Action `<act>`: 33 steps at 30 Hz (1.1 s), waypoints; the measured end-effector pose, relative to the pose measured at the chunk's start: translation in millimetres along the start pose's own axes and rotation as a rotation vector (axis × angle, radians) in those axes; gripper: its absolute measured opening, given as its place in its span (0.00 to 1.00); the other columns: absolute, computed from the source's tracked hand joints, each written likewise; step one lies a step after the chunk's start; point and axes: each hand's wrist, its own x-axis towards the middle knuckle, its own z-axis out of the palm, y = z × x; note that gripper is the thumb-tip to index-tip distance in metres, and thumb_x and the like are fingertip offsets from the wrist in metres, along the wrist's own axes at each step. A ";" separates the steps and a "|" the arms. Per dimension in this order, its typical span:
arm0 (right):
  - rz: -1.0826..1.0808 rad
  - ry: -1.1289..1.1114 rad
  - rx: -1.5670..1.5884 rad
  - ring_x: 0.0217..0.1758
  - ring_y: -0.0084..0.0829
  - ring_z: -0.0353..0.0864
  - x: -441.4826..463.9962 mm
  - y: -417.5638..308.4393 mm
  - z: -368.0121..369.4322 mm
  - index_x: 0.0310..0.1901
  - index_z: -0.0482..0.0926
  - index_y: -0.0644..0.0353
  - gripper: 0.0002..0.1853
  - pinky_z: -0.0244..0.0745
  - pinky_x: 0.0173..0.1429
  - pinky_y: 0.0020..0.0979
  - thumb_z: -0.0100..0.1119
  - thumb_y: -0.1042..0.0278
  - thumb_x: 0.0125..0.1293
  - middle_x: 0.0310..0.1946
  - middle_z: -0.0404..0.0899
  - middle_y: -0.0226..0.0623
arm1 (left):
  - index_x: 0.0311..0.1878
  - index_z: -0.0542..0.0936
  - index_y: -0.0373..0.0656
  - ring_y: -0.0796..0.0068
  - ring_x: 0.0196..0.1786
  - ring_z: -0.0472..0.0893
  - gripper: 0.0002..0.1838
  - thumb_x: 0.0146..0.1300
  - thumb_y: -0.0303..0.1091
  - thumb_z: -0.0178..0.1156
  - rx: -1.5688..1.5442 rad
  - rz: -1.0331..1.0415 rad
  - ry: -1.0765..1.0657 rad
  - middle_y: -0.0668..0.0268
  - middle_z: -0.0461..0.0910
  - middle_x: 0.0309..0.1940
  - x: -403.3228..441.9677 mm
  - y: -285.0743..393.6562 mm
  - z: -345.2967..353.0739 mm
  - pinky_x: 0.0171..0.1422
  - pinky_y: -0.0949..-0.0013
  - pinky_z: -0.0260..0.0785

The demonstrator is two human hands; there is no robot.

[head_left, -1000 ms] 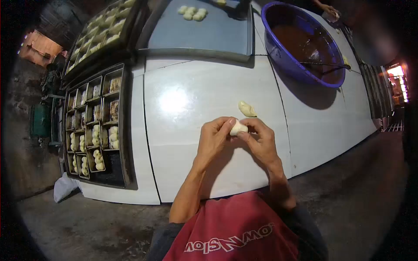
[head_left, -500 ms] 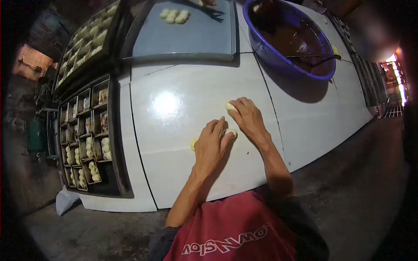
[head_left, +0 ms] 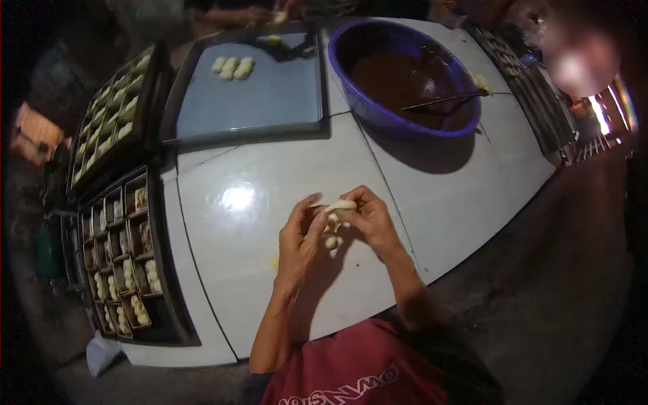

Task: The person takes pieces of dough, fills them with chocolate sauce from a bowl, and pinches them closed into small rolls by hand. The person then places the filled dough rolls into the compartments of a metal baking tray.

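Between my two hands, above the white table (head_left: 223,270), is a stretched pale piece of dough (head_left: 343,205). My left hand (head_left: 302,236) has its fingers curled against the dough's left end. The fingers of my right hand (head_left: 368,219) pinch its right side. Just below them, a small dough lump (head_left: 331,243) rests on the table. Another yellowish piece (head_left: 275,262) lies beside my left wrist, partly covered by it.
A blue-grey tray (head_left: 250,108) holds several dough balls (head_left: 233,68) at the back. The purple basin (head_left: 398,125) of brown liquid has a stick (head_left: 439,102) across it. Tins with dough (head_left: 128,273) and a second filled rack (head_left: 111,121) stand left. Another person's hands (head_left: 250,17) are beyond the tray.
The view has turned right. My hands have come together from apart, lifting and stretching a dough piece. The small lump now lies below them on the table.
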 end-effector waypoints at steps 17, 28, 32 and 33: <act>-0.255 0.295 -0.265 0.37 0.24 0.80 94.2 -138.0 -75.9 0.46 0.77 0.63 0.13 0.77 0.44 0.29 0.58 0.60 0.73 0.34 0.80 0.32 | 0.75 0.62 0.41 0.70 0.51 0.85 0.37 0.65 0.27 0.67 -0.186 -0.038 -0.134 0.47 0.80 0.58 30.8 -12.3 75.7 0.53 0.69 0.79; 0.395 -0.226 -1.238 0.39 0.26 0.80 190.8 -134.5 -168.1 0.41 0.82 0.61 0.12 0.75 0.43 0.35 0.58 0.62 0.64 0.32 0.81 0.36 | 0.59 0.79 0.34 0.69 0.50 0.85 0.18 0.71 0.33 0.62 -0.030 -0.164 -0.043 0.56 0.85 0.49 34.9 -13.5 30.9 0.54 0.68 0.78; 0.252 -0.030 -0.648 0.28 0.19 0.76 171.6 -152.3 -146.7 0.42 0.78 0.60 0.12 0.73 0.29 0.26 0.58 0.59 0.71 0.28 0.78 0.28 | 0.59 0.79 0.33 0.68 0.52 0.84 0.19 0.71 0.34 0.62 -0.017 -0.149 -0.116 0.55 0.83 0.52 42.3 -12.6 36.7 0.56 0.67 0.78; 0.211 0.040 -0.472 0.26 0.18 0.76 160.9 -158.1 -134.3 0.42 0.77 0.60 0.12 0.72 0.26 0.24 0.58 0.59 0.73 0.28 0.77 0.28 | 0.60 0.79 0.33 0.68 0.52 0.84 0.19 0.72 0.35 0.62 -0.031 -0.142 -0.127 0.55 0.83 0.52 44.8 -12.4 42.6 0.56 0.67 0.78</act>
